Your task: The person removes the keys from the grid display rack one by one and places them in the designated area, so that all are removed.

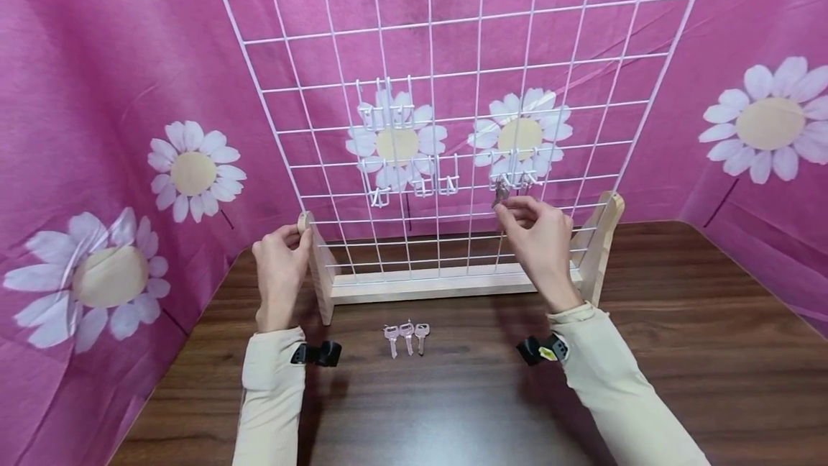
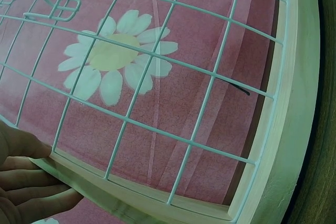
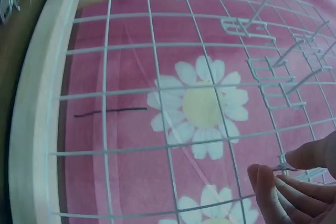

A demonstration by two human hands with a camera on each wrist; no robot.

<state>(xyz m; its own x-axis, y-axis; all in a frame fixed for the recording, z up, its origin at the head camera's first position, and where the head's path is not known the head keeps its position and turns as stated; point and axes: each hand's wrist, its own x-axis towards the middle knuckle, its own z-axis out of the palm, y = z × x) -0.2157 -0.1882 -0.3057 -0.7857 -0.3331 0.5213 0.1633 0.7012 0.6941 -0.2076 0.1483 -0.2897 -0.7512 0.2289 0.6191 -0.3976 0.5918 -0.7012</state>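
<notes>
A white wire grid [image 1: 453, 99] stands upright in a wooden stand [image 1: 427, 285]. My left hand [image 1: 281, 268] grips the top of the stand's left side post [image 1: 315, 257], thumb on one face and fingers on the other in the left wrist view. My right hand [image 1: 537, 239] pinches a small metal key [image 1: 500, 193] just under the right group of white hooks [image 1: 514, 177]. Only a thin edge of the key shows between thumb and forefinger in the right wrist view, close beside a hook. Other keys hang at those hooks, partly covered by the hand.
Three keys [image 1: 406, 336] lie side by side on the dark wooden table [image 1: 453, 394] in front of the stand. More white hooks sit on the grid at upper left [image 1: 386, 110] and lower middle [image 1: 423, 185]. Behind hangs a pink cloth [image 1: 129, 42] with daisies.
</notes>
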